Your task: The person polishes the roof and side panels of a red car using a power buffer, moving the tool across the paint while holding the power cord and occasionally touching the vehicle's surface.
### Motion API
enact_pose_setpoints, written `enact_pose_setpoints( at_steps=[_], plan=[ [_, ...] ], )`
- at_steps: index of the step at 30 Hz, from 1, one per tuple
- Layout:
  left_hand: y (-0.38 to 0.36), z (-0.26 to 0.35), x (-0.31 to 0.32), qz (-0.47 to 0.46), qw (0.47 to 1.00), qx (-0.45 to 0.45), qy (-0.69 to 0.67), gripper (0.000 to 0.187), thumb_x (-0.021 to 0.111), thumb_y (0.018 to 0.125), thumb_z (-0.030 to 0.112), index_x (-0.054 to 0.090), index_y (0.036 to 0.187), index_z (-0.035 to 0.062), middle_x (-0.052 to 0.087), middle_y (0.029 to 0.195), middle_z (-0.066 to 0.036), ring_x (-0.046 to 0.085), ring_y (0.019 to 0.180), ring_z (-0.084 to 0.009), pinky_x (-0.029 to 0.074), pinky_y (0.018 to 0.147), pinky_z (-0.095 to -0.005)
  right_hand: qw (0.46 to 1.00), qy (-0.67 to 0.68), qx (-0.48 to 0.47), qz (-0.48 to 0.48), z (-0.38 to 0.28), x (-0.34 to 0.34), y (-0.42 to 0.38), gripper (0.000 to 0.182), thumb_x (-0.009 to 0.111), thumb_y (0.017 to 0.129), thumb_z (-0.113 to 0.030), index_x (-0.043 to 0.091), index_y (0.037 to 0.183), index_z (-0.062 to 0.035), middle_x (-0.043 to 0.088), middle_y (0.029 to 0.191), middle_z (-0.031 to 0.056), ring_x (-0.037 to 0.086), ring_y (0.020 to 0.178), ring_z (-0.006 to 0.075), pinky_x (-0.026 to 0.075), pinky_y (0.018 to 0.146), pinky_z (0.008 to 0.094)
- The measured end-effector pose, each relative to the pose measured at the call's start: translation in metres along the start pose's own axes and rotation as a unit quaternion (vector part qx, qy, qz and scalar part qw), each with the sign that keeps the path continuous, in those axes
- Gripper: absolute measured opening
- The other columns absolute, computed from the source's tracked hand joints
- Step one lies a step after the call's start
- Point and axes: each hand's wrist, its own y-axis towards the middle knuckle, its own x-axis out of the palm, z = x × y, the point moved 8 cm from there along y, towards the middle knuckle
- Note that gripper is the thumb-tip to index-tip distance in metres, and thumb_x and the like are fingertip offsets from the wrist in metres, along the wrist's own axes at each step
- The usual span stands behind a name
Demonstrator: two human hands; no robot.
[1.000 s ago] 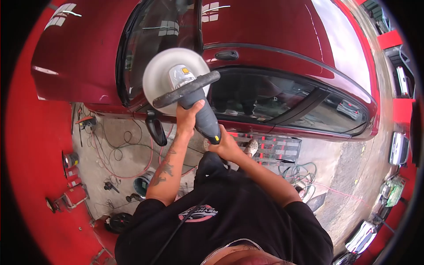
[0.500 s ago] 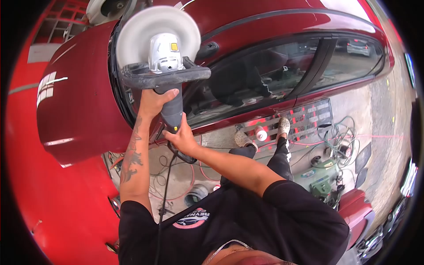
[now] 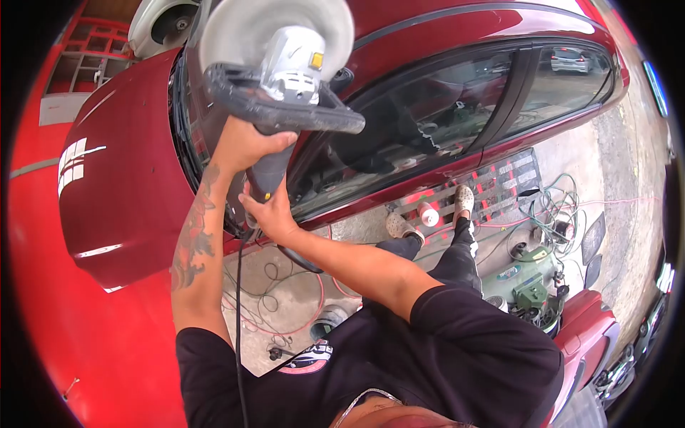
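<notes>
A car polisher (image 3: 291, 68) with a silver head, black guard handle and dark body is held out over the maroon car (image 3: 121, 164). Its round white pad (image 3: 235, 32), smeared as if spinning, overlaps the windshield and the front of the roof. My left hand (image 3: 250, 146) wraps round the body just behind the black handle, thumb across the top. Farther back, my right hand (image 3: 275, 214) grips the rear end, where a black cord (image 3: 239, 307) hangs down past my shirt. Side windows (image 3: 421, 107) of the car lie right of both hands.
By my feet a pink-and-white bottle (image 3: 428, 214) stands on a slatted platform (image 3: 499, 189). A green air compressor (image 3: 521, 285) and tangled hoses (image 3: 553, 214) are on the floor at right. A bucket (image 3: 330, 319) stands below the car, with more hoses around it.
The polisher has moved up and slightly right in view, its head tilting, with both hands still gripping it. The pad stays blurred. The whole view has shifted a little.
</notes>
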Motion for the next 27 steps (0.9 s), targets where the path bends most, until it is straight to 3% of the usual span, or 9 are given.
enact_pose_setpoints(
  at_steps=[1, 4, 6, 7, 11, 14, 17, 20, 27],
  plan=[
    [-0.008, -0.009, -0.002, 0.014, 1.0, 0.014, 0.006, 0.058, 0.087, 0.069, 0.02, 0.062, 0.118, 0.0001, 0.067, 0.109, -0.008, 0.064, 0.1, -0.021, 0.051, 0.092, -0.0364, 1.0, -0.028, 0.001, 0.002, 0.009, -0.006, -0.004, 0.102, 0.082, 0.084, -0.02, 0.014, 0.153, 0.0113, 0.062, 0.126, 0.0205, 0.061, 0.114, 0.0267, 0.048, 0.1, 0.0374],
    [-0.042, 0.0, 0.007, 0.011, 0.991, -0.078, -0.112, 0.058, 0.084, 0.074, 0.015, 0.059, 0.124, 0.0004, 0.067, 0.111, -0.007, 0.064, 0.101, -0.0189, 0.051, 0.094, -0.0348, 0.992, -0.123, 0.013, 0.008, 0.021, -0.021, -0.028, 0.102, 0.083, 0.082, -0.02, 0.015, 0.153, 0.0097, 0.063, 0.124, 0.0233, 0.064, 0.114, 0.0302, 0.049, 0.099, 0.0398],
    [-0.066, -0.015, 0.011, 0.043, 0.987, -0.098, -0.119, 0.059, 0.082, 0.076, 0.012, 0.057, 0.128, 0.0007, 0.067, 0.113, -0.007, 0.063, 0.102, -0.0176, 0.051, 0.094, -0.0342, 0.979, -0.203, 0.027, 0.013, 0.008, -0.035, -0.05, 0.1, 0.083, 0.081, -0.02, 0.018, 0.152, 0.0067, 0.064, 0.122, 0.0254, 0.066, 0.113, 0.0338, 0.051, 0.097, 0.042],
    [-0.079, -0.025, 0.013, 0.06, 0.985, -0.107, -0.122, 0.06, 0.082, 0.077, 0.011, 0.056, 0.13, 0.0008, 0.067, 0.114, -0.007, 0.063, 0.102, -0.0169, 0.051, 0.095, -0.0338, 0.974, -0.224, 0.032, 0.008, 0.002, -0.04, -0.058, 0.093, 0.082, 0.08, -0.019, 0.025, 0.149, 0.0002, 0.065, 0.118, 0.0277, 0.067, 0.111, 0.041, 0.052, 0.094, 0.0449],
    [-0.113, -0.039, 0.022, 0.106, 0.971, -0.129, -0.172, 0.063, 0.082, 0.078, 0.011, 0.054, 0.132, 0.0012, 0.066, 0.115, -0.007, 0.062, 0.102, -0.0164, 0.052, 0.093, -0.0343, 0.976, -0.204, 0.062, -0.035, 0.012, -0.057, -0.079, 0.083, 0.08, 0.08, -0.017, 0.03, 0.145, -0.0046, 0.065, 0.116, 0.0273, 0.066, 0.11, 0.047, 0.052, 0.092, 0.0468],
    [-0.117, -0.039, 0.026, 0.123, 0.971, -0.124, -0.166, 0.06, 0.083, 0.077, 0.012, 0.056, 0.13, 0.0008, 0.067, 0.112, -0.008, 0.063, 0.099, -0.0164, 0.052, 0.091, -0.034, 0.973, -0.228, 0.032, -0.02, 0.009, -0.062, -0.083, 0.062, 0.079, 0.081, -0.01, 0.04, 0.128, -0.006, 0.064, 0.098, 0.0079, 0.064, 0.093, 0.0186, 0.052, 0.086, 0.0358],
    [-0.106, -0.035, 0.028, 0.11, 0.973, -0.14, -0.15, 0.055, 0.084, 0.077, 0.014, 0.06, 0.124, 0.0002, 0.068, 0.109, -0.009, 0.064, 0.097, -0.0171, 0.052, 0.09, -0.0342, 0.97, -0.241, 0.015, -0.027, -0.005, -0.066, -0.077, 0.064, 0.079, 0.08, -0.008, 0.04, 0.13, -0.0057, 0.063, 0.096, 0.0069, 0.063, 0.091, 0.0187, 0.052, 0.085, 0.0354],
    [-0.101, -0.033, 0.036, 0.157, 0.966, -0.128, -0.161, 0.052, 0.085, 0.077, 0.018, 0.063, 0.12, -0.0009, 0.069, 0.106, -0.009, 0.064, 0.095, -0.0183, 0.052, 0.09, -0.0346, 0.965, -0.256, 0.046, -0.023, -0.02, -0.081, -0.073, 0.063, 0.079, 0.08, -0.008, 0.041, 0.129, -0.0052, 0.063, 0.098, 0.0082, 0.064, 0.092, 0.0189, 0.052, 0.085, 0.0353],
    [-0.139, -0.028, 0.102, 0.287, 0.886, -0.195, -0.306, 0.053, 0.084, 0.078, 0.019, 0.063, 0.121, -0.0031, 0.066, 0.113, -0.01, 0.063, 0.101, -0.0195, 0.051, 0.092, -0.0341, 0.899, -0.405, 0.127, -0.113, -0.093, -0.145, -0.107, 0.085, 0.075, 0.075, -0.017, 0.033, 0.148, 0.0005, 0.065, 0.111, 0.028, 0.067, 0.106, 0.0414, 0.051, 0.093, 0.0457]
  ],
)
